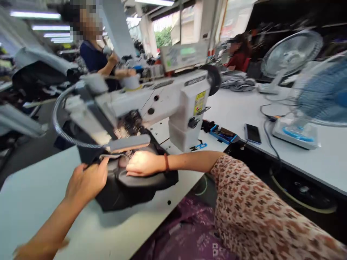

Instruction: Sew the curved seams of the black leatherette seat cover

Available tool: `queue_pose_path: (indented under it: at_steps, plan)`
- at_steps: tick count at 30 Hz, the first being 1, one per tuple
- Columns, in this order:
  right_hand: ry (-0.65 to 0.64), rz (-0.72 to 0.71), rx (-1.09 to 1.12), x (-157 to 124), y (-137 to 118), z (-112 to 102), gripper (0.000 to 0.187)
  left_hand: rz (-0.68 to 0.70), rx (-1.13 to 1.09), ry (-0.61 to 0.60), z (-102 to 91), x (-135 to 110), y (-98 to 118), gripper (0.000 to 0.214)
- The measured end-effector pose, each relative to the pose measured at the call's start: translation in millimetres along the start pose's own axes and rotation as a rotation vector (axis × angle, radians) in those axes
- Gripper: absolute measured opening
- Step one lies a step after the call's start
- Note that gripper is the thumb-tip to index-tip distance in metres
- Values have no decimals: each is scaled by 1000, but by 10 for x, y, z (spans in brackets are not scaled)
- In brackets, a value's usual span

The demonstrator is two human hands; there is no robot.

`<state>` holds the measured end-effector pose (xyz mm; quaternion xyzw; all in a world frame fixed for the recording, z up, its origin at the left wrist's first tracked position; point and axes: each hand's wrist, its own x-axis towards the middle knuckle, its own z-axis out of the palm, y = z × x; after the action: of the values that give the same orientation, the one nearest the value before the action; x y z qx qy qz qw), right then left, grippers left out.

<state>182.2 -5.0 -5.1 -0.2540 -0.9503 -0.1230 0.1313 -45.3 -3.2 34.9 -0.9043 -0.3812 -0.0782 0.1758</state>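
Right now your left hand (87, 180) is closed on the near edge of the black workpiece (127, 193), which lies on the worktop (27, 195) under the sewing machine (162, 101). Your right hand (142, 163) rests loosely on top of it, pressing rather than gripping.

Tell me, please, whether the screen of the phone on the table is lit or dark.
Dark: the phone lies flat, face up, on the white table, and its screen is black with no glow.

Brown-patterned beige sleeve (257, 209), reddish wrist band (166, 162), purple patterned skirt (189, 234)
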Motion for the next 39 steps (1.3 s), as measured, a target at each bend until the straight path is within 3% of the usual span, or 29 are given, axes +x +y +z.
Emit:
queue_pose_path:
  at_steps: [2,5,10,17,22,26,34,39]
  plan:
    - [-24,25,-19,-91,-16,52,40,-51,191,-116,-22,97,143,48]
    - [86,9,-20,-204,28,144,44,-198,199,-194,71,147,242,46]
    - [179,-71,-91,-253,97,178,42,-307,101,-198,169,105,264,43]
    - [269,-83,-147,-225,237,164,41,-510,-64,-217,267,428,200,40]
    - [72,-142,-124,-239,452,72,52,-428,-76,-243,230,444,319,40]
    - [-25,-91,-94,-245,507,59,51,-441,-102,-236,259,437,321,43]
    - [44,97,-137,-413,403,176,53,-313,-116,-229,420,608,191,40]
    - [22,119,-157,-552,113,104,53,-212,-110,-132,402,285,296,38]
